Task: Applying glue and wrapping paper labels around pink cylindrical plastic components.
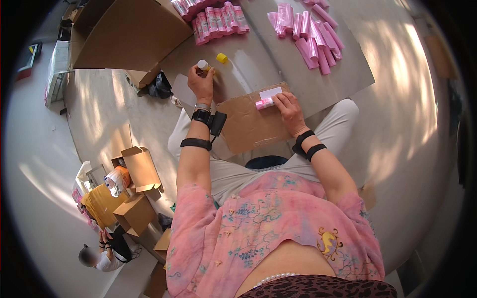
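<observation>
My left hand [201, 83] is closed round a small bottle [202, 65] with a white top and a yellowish body, held upright at the table. A loose yellow cap [221, 58] lies just to its right. With bent fingers, my right hand [290, 110] grips a pink plastic roll [265, 103] over a flat cardboard sheet [251, 126]. White paper [271, 93] shows along the roll's far side; its right end is hidden under my fingers.
Loose pink rolls [318, 42] are heaped at the table's far right. Labelled pink rolls [218, 22] stand bunched at the far middle. A large open carton [126, 37] is at the far left, near a black bag [160, 86]. Lower left are smaller boxes [141, 166] and another person [107, 258].
</observation>
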